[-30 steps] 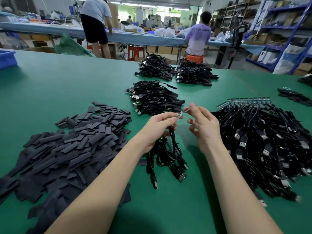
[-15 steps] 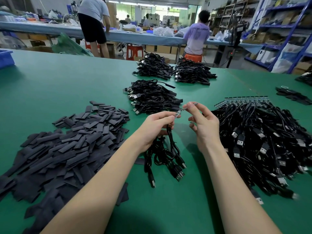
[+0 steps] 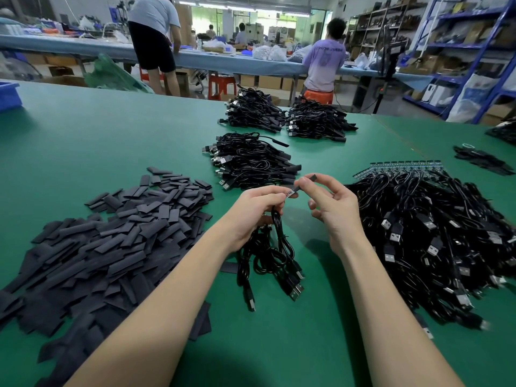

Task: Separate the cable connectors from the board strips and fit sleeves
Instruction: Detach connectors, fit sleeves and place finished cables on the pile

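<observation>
Both hands meet over the middle of the green table [image 3: 111, 141]. The left hand [image 3: 255, 209] has its fingers curled around a small bunch of black cables [image 3: 275, 258], and its thumb and forefinger pinch the little connector board [image 3: 290, 194] at the end of one of them, so the board pokes out at about 2 o'clock from the fingertips. The rest of the bunch hangs from the fist toward 6 o'clock, with the USB plugs lying on the mat below the wrist.

The right hand [image 3: 332, 208] sits just beside it at 3 o'clock. Its thumb and forefinger pinch a short black sleeve [image 3: 305, 181], tilted, with the lower end right at the tip of the board and the upper end sticking out past the fingertips toward 1 o'clock. The other fingers are loosely curled with nothing in them. Can't tell if the sleeve is already over the board or just touching it.

At 9 o'clock from the hands there's a big heap of loose flat sleeves [image 3: 111, 247]. At 3 o'clock, a huge tangle of cables still on their board strips [image 3: 405, 166]. At 12 o'clock, three piles of finished cables [image 3: 251, 163].
</observation>
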A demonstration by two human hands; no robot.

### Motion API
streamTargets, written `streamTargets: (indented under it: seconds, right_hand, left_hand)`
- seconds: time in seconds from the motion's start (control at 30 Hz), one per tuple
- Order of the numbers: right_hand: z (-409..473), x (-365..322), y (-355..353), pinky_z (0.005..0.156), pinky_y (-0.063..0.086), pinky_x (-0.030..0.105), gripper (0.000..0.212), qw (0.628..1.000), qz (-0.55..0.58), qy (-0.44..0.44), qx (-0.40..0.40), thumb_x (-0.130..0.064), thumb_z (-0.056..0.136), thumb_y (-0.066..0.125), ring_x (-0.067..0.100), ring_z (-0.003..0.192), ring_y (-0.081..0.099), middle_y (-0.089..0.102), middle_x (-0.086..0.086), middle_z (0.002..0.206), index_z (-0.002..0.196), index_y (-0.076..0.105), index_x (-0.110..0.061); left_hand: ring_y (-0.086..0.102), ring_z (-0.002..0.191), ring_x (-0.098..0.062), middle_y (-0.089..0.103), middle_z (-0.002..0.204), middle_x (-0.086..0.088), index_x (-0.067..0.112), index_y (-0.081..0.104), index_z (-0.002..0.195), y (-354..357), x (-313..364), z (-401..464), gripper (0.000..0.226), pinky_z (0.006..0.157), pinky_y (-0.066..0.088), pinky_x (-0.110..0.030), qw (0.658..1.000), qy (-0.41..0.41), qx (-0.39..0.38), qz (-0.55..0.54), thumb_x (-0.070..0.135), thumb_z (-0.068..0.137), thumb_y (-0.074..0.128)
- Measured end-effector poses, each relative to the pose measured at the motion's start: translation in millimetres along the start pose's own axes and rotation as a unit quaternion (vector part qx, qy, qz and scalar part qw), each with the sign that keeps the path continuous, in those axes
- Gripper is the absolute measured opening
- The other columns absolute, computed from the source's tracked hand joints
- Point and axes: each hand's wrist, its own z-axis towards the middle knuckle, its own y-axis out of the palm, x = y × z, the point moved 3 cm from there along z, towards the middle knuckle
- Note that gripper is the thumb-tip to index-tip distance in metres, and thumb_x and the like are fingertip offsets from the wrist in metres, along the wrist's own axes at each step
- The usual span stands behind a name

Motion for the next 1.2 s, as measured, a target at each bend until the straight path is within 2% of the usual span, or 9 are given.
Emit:
streamTargets:
  seconds: [0.13,0.2,0.33,0.47,0.6,0.77,0.83,1.0,1.2]
  right_hand:
    - [-0.9,0.1,-1.8,0.058,0.039,0.019,0.013,1.0,-0.008,0.022,-0.015,-0.037,0.081,0.084,0.009,0.06,0.043,0.077,-0.002,0.093,0.086,0.076,-0.029]
    - [-0.8,0.8,-0.6,0.056,0.039,0.017,0.013,1.0,0.003,0.023,-0.015,-0.036,0.082,0.083,0.008,0.06,0.043,0.079,-0.002,0.097,0.088,0.075,-0.028]
    - [-0.4,2.1,0.4,0.053,0.04,0.013,0.013,0.999,0.008,0.023,-0.026,-0.038,0.082,0.082,0.007,0.059,0.043,0.079,0.0,0.101,0.089,0.075,-0.03]
    - [0.3,4.1,0.8,0.053,0.04,0.012,0.015,0.997,0.036,0.034,-0.052,-0.041,0.08,0.083,0.006,0.059,0.045,0.079,0.0,0.105,0.089,0.076,-0.032]
    - [0.3,6.7,5.3,0.053,0.04,0.012,0.02,0.997,0.046,0.035,-0.049,-0.038,0.083,0.082,0.006,0.058,0.045,0.079,0.0,0.103,0.096,0.073,-0.026]
    - [1.9,8.2,0.0,0.051,0.037,0.013,0.027,0.998,0.044,0.035,0.005,-0.038,0.084,0.082,0.005,0.055,0.04,0.079,0.002,0.1,0.101,0.076,-0.019]
    - [3.3,9.1,-0.4,0.05,0.035,0.013,0.029,0.998,0.043,0.035,0.015,-0.036,0.085,0.081,0.005,0.053,0.039,0.079,0.003,0.101,0.105,0.076,-0.015]
    - [3.6,10.2,1.1,0.049,0.034,0.013,0.023,0.999,0.039,0.032,0.008,-0.033,0.087,0.081,0.006,0.052,0.037,0.079,0.003,0.099,0.102,0.074,-0.018]
    - [2.6,10.7,3.6,0.049,0.034,0.013,0.018,0.999,0.036,0.029,-0.006,-0.032,0.088,0.079,0.006,0.053,0.037,0.079,-0.001,0.097,0.1,0.074,-0.019]
  left_hand:
    - [0.056,0.08,-0.017,0.062,0.075,0.002,0.019,0.066,0.108,-6.0,4.3,1.9,0.014,0.081,0.04,-0.035,0.999,0.022,0.027,0.021,0.013,0.095,0.063]
    - [0.054,0.083,-0.018,0.064,0.075,0.003,0.02,0.061,0.102,-7.8,5.1,2.4,0.01,0.083,0.036,-0.04,0.999,0.029,0.031,0.03,0.015,0.095,0.065]
    - [0.053,0.083,-0.017,0.064,0.075,0.004,0.022,0.06,0.089,-8.5,6.3,0.7,0.01,0.083,0.035,-0.038,0.998,0.037,0.013,0.05,0.016,0.096,0.065]
    - [0.056,0.082,-0.015,0.064,0.078,0.004,0.022,0.063,0.088,-11.4,9.5,0.7,0.01,0.086,0.039,-0.037,0.998,0.035,-0.013,0.048,0.017,0.096,0.066]
    - [0.059,0.082,-0.013,0.065,0.079,0.004,0.022,0.063,0.09,-9.5,9.6,1.2,0.008,0.085,0.044,-0.033,0.998,0.043,-0.022,0.05,0.019,0.097,0.065]
    - [0.071,0.082,-0.007,0.076,0.088,-0.002,0.021,0.07,0.094,-12.7,12.0,2.1,0.006,0.069,0.051,-0.014,0.992,0.086,-0.002,0.096,0.016,0.092,0.073]
    - [0.073,0.081,-0.01,0.077,0.088,-0.008,0.018,0.073,0.093,-14.7,12.9,1.9,0.01,0.071,0.052,-0.015,0.988,0.11,0.01,0.106,0.01,0.088,0.076]
    - [0.07,0.074,-0.006,0.077,0.081,0.0,0.018,0.077,0.089,-17.0,12.3,3.2,0.01,0.071,0.052,-0.015,0.981,0.132,0.038,0.14,0.01,0.083,0.081]
    - [0.071,0.078,-0.008,0.078,0.085,-0.002,0.011,0.079,0.09,-14.1,14.8,2.9,0.009,0.075,0.054,-0.018,0.975,0.15,0.045,0.156,0.012,0.082,0.083]
